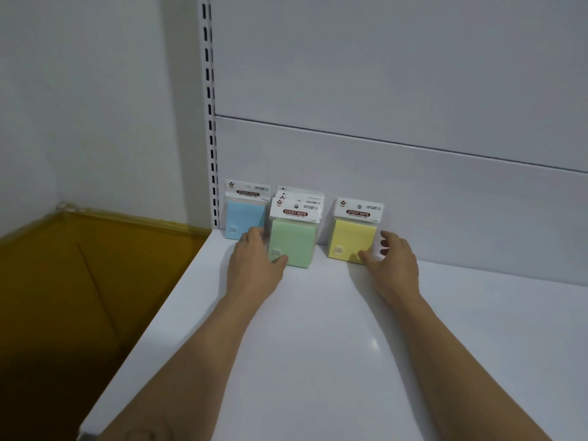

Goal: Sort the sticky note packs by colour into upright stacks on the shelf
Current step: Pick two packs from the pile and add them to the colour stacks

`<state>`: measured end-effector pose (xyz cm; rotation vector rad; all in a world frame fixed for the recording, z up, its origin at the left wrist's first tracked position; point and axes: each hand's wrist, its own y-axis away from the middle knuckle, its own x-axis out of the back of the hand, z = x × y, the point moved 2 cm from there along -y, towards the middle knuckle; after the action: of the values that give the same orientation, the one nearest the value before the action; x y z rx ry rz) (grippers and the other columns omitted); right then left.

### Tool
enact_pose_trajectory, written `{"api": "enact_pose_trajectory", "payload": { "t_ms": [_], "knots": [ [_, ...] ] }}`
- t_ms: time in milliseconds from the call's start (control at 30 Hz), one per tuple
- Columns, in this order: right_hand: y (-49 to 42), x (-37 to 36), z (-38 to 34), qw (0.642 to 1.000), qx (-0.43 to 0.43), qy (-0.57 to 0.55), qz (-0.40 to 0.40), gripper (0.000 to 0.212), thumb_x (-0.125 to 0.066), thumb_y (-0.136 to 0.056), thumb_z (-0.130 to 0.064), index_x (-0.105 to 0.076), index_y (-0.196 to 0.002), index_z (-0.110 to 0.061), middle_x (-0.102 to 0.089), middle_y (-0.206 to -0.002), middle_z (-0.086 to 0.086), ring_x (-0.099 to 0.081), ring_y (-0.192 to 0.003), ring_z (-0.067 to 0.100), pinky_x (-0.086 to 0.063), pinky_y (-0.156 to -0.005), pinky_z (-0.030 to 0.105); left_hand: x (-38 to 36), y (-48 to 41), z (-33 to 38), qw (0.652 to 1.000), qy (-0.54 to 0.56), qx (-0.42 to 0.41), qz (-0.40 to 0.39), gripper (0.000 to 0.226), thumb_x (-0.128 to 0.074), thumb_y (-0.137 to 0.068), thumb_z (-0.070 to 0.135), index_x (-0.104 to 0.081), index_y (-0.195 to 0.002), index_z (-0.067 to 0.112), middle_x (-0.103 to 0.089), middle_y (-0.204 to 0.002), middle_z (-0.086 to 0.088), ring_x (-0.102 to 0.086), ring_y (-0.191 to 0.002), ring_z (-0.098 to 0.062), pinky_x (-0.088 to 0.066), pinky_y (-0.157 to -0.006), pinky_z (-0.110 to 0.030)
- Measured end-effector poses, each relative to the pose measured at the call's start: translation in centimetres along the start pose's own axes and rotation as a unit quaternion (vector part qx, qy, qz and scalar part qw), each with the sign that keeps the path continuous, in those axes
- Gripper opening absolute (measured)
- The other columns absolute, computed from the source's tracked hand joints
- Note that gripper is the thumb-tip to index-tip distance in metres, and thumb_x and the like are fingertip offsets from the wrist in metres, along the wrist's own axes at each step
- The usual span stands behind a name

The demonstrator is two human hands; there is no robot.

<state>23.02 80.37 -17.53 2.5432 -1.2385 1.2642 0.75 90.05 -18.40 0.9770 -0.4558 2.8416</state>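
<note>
Three groups of sticky note packs stand upright against the back panel of the white shelf (334, 329). A blue pack (243, 216) stands at the left, a stack of several green packs (296, 240) in the middle, a yellow pack (351, 237) to the right. My left hand (256, 259) grips the green stack's lower left corner, thumb across its front and fingers down its left side between green and blue. My right hand (389, 261) holds the yellow pack's lower right corner, thumb on the front, fingers curled round its right side.
A slotted white upright (210, 122) runs up the shelf's back left corner. Left of the shelf's edge lies a brown-yellow floor (79, 281) below a white wall. The shelf stretches bare to the right and toward me.
</note>
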Motion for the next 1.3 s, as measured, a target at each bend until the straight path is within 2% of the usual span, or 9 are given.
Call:
{"api": "enact_pose_trajectory", "payload": {
  "t_ms": [133,267,367,467,667,1067,1300],
  "knots": [
    [0.4,2.0,-1.2,1.0,0.023,0.017,0.005,0.065,-0.068,-0.084,-0.035,-0.041,-0.141,-0.017,-0.044,-0.14,0.004,-0.048,-0.125,0.022,-0.043,-0.098,0.039,1.5,1.0,1.8,0.996,-0.073,-0.041,0.045,0.057,-0.069,-0.083,0.037,-0.043,-0.128,0.014,-0.051,-0.126,-0.007,-0.046,-0.118,-0.024,-0.043,-0.097,-0.037],
    [1.7,5.5,-1.3,0.996,0.075,0.055,0.001,0.072,-0.066,-0.085,-0.042,-0.034,-0.146,-0.02,-0.036,-0.149,0.002,-0.036,-0.136,0.021,-0.031,-0.11,0.038,1.5,2.3,5.1,0.983,-0.097,-0.135,0.083,0.047,-0.065,-0.083,0.039,-0.052,-0.121,0.015,-0.056,-0.118,-0.004,-0.047,-0.111,-0.025,-0.037,-0.093,-0.036],
    [2.7,9.2,-0.3,0.989,0.098,0.111,-0.009,0.075,-0.062,-0.087,-0.048,-0.031,-0.149,-0.021,-0.03,-0.155,0.004,-0.026,-0.142,0.021,-0.022,-0.114,0.036,0.6,3.8,8.2,0.974,-0.094,-0.2,0.049,0.043,-0.064,-0.083,0.042,-0.056,-0.117,0.017,-0.057,-0.119,-0.001,-0.048,-0.112,-0.023,-0.035,-0.093,-0.035],
    [3.7,13.4,0.8,0.984,0.098,0.15,-0.017,0.077,-0.059,-0.087,-0.053,-0.027,-0.15,-0.024,-0.025,-0.158,0.003,-0.02,-0.145,0.02,-0.018,-0.117,0.038,-0.7,5.4,11.8,0.961,-0.105,-0.258,-0.005,0.049,-0.062,-0.083,0.046,-0.053,-0.123,0.02,-0.055,-0.124,0.001,-0.046,-0.118,-0.021,-0.034,-0.099,-0.034],
    [6.1,22.2,4.7,0.979,0.06,0.192,0.007,0.075,-0.057,-0.087,-0.053,-0.027,-0.15,-0.027,-0.022,-0.159,0.002,-0.018,-0.146,0.018,-0.017,-0.119,0.04,-3.8,8.7,19.4,0.929,-0.154,-0.32,-0.101,0.059,-0.054,-0.085,0.054,-0.042,-0.134,0.024,-0.048,-0.137,0.004,-0.037,-0.13,-0.018,-0.027,-0.106,-0.033],
    [13.2,38.8,13.5,0.965,-0.033,0.243,0.092,0.073,-0.059,-0.087,-0.053,-0.029,-0.149,-0.029,-0.026,-0.157,0.0,-0.023,-0.144,0.018,-0.02,-0.116,0.039,-9.7,17.8,32.5,0.882,-0.111,-0.43,-0.156,0.06,-0.054,-0.085,0.055,-0.041,-0.136,0.026,-0.046,-0.139,0.006,-0.037,-0.13,-0.015,-0.029,-0.107,-0.033],
    [18.1,46.2,18.0,0.945,-0.102,0.282,0.133,0.07,-0.057,-0.088,-0.052,-0.029,-0.148,-0.029,-0.03,-0.155,-0.003,-0.026,-0.142,0.019,-0.022,-0.114,0.04,-13.8,24.4,38.4,0.85,-0.088,-0.484,-0.188,0.059,-0.054,-0.085,0.055,-0.042,-0.135,0.026,-0.048,-0.138,0.005,-0.04,-0.128,-0.016,-0.031,-0.105,-0.034]
  ]
}}
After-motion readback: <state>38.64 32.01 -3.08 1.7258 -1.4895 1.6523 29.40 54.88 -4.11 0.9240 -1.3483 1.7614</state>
